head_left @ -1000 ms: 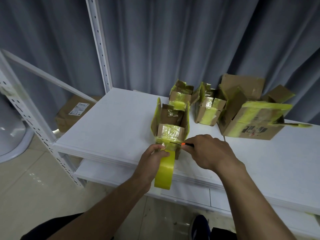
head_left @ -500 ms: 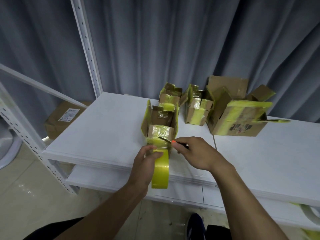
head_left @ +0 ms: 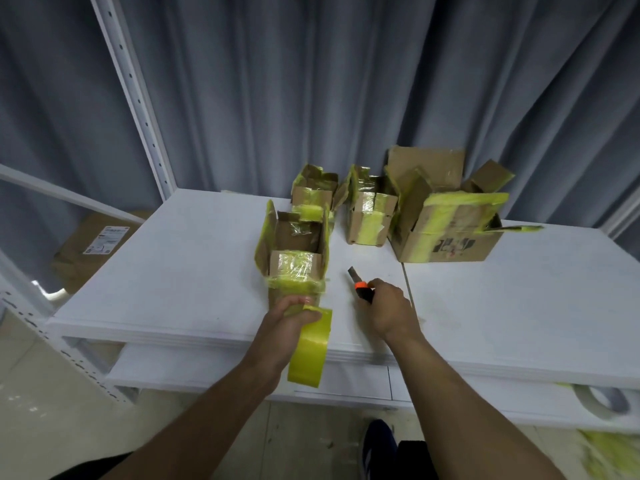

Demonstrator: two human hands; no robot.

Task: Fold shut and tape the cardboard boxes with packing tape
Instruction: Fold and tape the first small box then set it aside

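A small cardboard box [head_left: 293, 252] stands near the front of the white shelf top [head_left: 180, 271], its side flaps up and yellow tape wrapped across its near end. My left hand [head_left: 289, 318] grips a roll of yellow packing tape [head_left: 310, 344] just in front of that box. To the right, my right hand [head_left: 389, 311] holds a utility knife [head_left: 360, 285] with an orange collar, blade pointing up and left, apart from the box.
Two more small taped boxes [head_left: 313, 190] [head_left: 370, 213] and a larger open box [head_left: 446, 223] stand at the back by the grey curtain. A shelf upright [head_left: 138, 98] rises at the left. A brown box [head_left: 93, 244] lies on the floor beyond it. A tape roll [head_left: 602, 401] sits on the lower shelf at right.
My right hand has drawn the knife away from the box to the right. The tape roll in my left hand now hangs separate from the box's taped end.
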